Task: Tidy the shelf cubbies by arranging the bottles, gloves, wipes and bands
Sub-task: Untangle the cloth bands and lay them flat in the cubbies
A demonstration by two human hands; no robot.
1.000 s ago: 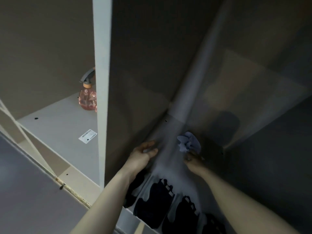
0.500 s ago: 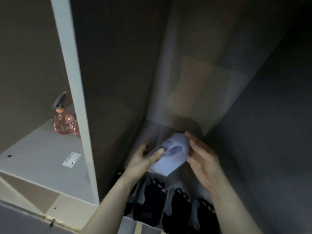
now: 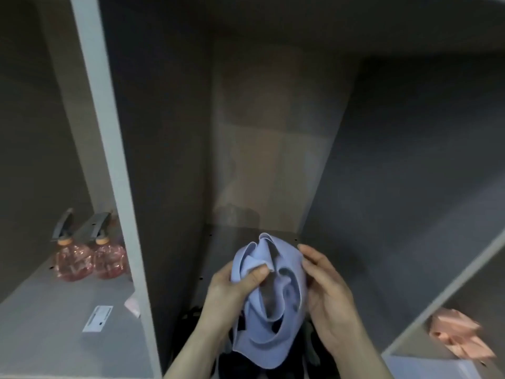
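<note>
A crumpled light blue cloth wipe [image 3: 269, 310] hangs between both hands in front of the middle cubby. My left hand [image 3: 232, 288] pinches its upper left fold with thumb and fingers. My right hand [image 3: 325, 294] holds the cloth's right side, fingers laid along it. Dark gloves [image 3: 237, 362] lie on the cubby floor below, mostly hidden by the cloth and my arms. Two pink spray bottles [image 3: 90, 258] with grey triggers stand side by side in the left cubby. Pink bands [image 3: 459, 335] lie in the lower right cubby.
A white upright divider [image 3: 117, 187] separates the left cubby from the middle one. A white label [image 3: 98, 318] sticks to the left cubby floor. A slanted white shelf edge [image 3: 448, 291] borders the right cubby. The back of the middle cubby is dark.
The cloth came up off the cubby floor and hangs unfolded between both hands. The view shifted right, bringing a second spray bottle and the pink bands into sight.
</note>
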